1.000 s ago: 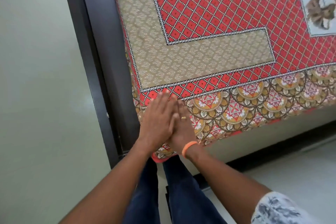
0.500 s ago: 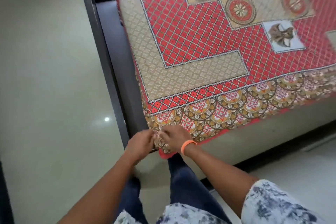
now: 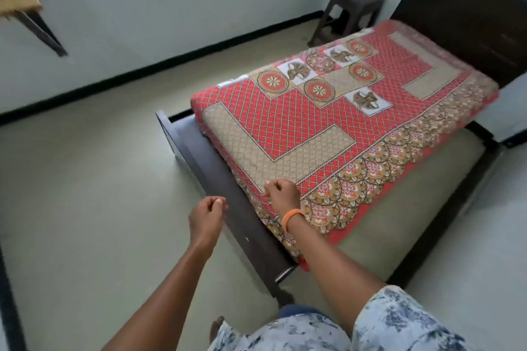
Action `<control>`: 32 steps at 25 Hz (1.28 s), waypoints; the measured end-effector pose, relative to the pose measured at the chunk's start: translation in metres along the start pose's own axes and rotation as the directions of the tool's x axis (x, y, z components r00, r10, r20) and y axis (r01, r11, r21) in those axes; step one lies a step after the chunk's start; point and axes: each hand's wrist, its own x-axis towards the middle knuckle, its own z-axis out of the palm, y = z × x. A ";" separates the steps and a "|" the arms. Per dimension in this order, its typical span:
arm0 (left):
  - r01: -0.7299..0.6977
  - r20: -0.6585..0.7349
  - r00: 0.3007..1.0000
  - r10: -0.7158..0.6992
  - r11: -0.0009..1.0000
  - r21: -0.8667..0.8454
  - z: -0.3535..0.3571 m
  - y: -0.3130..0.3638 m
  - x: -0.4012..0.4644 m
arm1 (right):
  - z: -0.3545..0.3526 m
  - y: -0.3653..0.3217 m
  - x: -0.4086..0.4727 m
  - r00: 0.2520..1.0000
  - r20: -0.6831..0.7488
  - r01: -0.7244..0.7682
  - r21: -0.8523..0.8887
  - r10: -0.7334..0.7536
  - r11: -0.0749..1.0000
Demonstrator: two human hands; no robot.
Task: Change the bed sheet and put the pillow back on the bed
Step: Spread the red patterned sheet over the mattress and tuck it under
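Head view: looking down at a bed from its foot corner.
Floor: pale, smooth tiles (image 3: 85, 194) fill the left and bottom of the frame.
Walls: white wall (image 3: 171, 8) across the top, with a black strip along its bottom.
Stool: a dark stool (image 3: 352, 7) stands at the upper right, near the bed's head.
Bed frame: dark wood bed frame (image 3: 216, 179) around the mattress, tall headboard (image 3: 467, 11) at the far upper right.
Bed sheet: red and tan patterned bed sheet (image 3: 313, 128) covers the mattress in the middle.
Right hand: the right hand (image 3: 282, 196) rests on the sheet's near corner, fingers curled; what it grips, I cannot tell.
Left hand: the left hand (image 3: 206, 218) hangs over the frame edge, fingers loosely curled, holding nothing.
Wristband: an orange wristband (image 3: 291, 218) on the right wrist.
Writing: none can be read.
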 end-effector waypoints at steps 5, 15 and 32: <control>-0.080 0.012 0.997 0.080 0.995 -0.051 -0.047 0.048 0.037 | 0.036 -0.056 -0.009 0.995 -0.097 0.043 0.070 -0.037 0.997; -0.001 0.036 0.999 0.002 0.999 -0.050 -0.136 0.096 0.213 | 0.176 -0.139 0.110 0.968 -0.180 -0.124 0.273 0.178 0.954; -0.040 0.436 0.898 -0.055 0.978 0.205 -0.189 0.305 0.664 | 0.371 -0.365 0.404 0.806 -0.422 -0.293 0.325 0.416 0.899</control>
